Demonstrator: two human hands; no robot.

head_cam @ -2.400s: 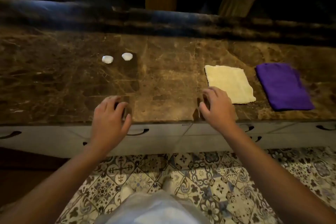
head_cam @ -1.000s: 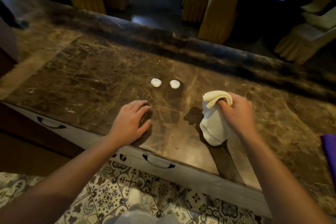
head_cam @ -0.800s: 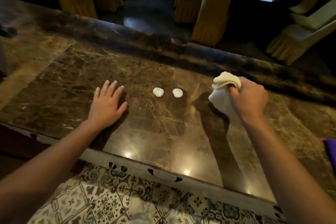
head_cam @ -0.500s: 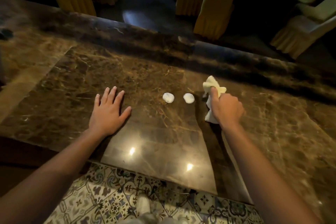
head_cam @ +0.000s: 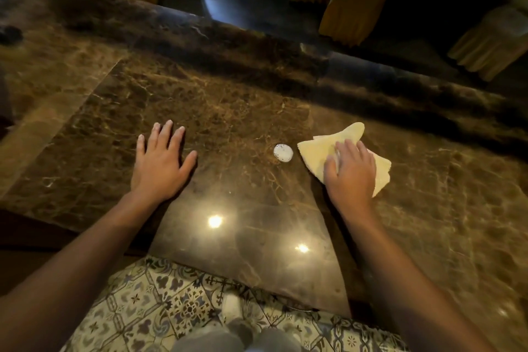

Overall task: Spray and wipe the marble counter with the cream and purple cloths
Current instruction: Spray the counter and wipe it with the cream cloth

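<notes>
The cream cloth (head_cam: 320,151) lies flattened on the brown marble counter (head_cam: 234,111), pressed under my right hand (head_cam: 350,170), whose fingers are spread over it. One white foam blob (head_cam: 283,153) sits just left of the cloth's edge. My left hand (head_cam: 160,163) rests flat on the marble with fingers apart, holding nothing. The purple cloth is out of view.
A raised dark marble ledge (head_cam: 257,46) runs along the counter's far side. Beyond it stand chairs with yellow covers (head_cam: 354,0). The counter's near edge ends over patterned floor tiles (head_cam: 177,300). A dark object (head_cam: 11,34) sits at the far left.
My right hand brought the bunched cream cloth down and spread it flat on the marble. Only one of the two white blobs still shows. My left hand stays planted.
</notes>
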